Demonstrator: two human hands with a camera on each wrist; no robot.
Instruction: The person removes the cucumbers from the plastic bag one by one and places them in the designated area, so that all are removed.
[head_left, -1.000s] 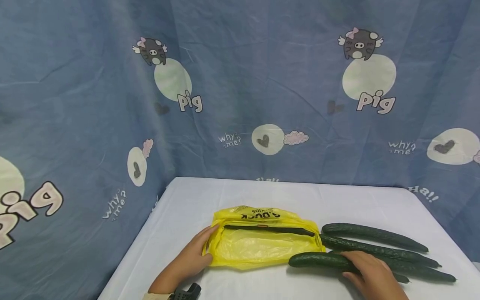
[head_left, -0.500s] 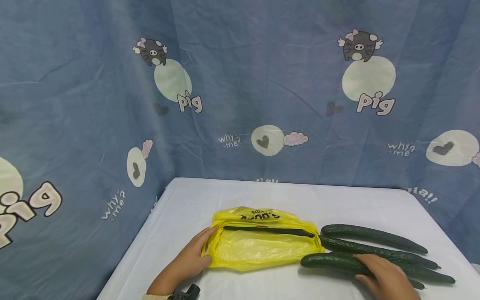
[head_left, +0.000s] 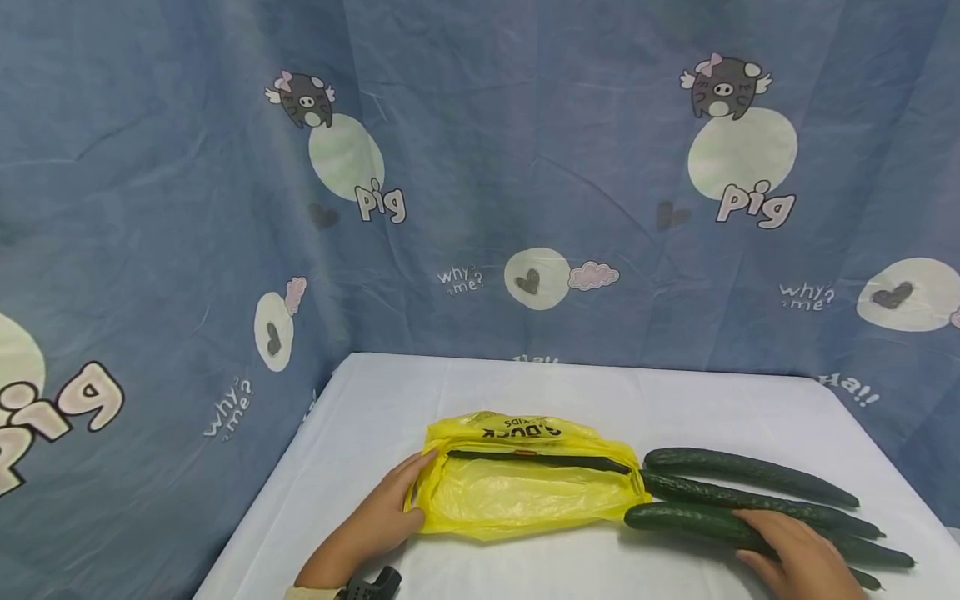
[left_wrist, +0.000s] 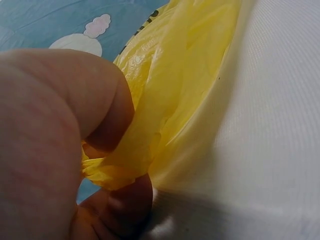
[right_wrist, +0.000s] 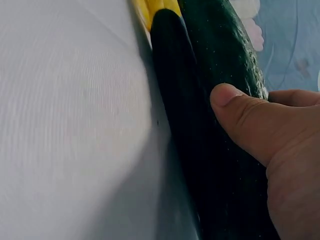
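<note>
A yellow plastic bag point(head_left: 525, 500) with dark lettering lies on its side, its mouth towards me. My left hand point(head_left: 382, 512) pinches the bag's left edge; in the left wrist view its fingers point(left_wrist: 107, 107) curl round the gathered plastic point(left_wrist: 150, 115). A long dark strip point(head_left: 540, 460) crosses the bag's opening; what it is I cannot tell. My right hand point(head_left: 798, 554) grips a long dark green cucumber point(head_left: 690, 518) near its middle, with the thumb point(right_wrist: 245, 112) along its side. The tip of that cucumber points left, close to the bag's lower right corner.
Behind the held one, several more cucumbers point(head_left: 750, 473) lie side by side, slanting right from the bag. They rest on a white-covered table point(head_left: 585, 387). A blue curtain point(head_left: 480, 167) with pig prints hangs behind and to the left.
My right hand has slid to the right with the cucumber, drawing its tip away from in front of the bag. My left hand and the bag stay in place.
</note>
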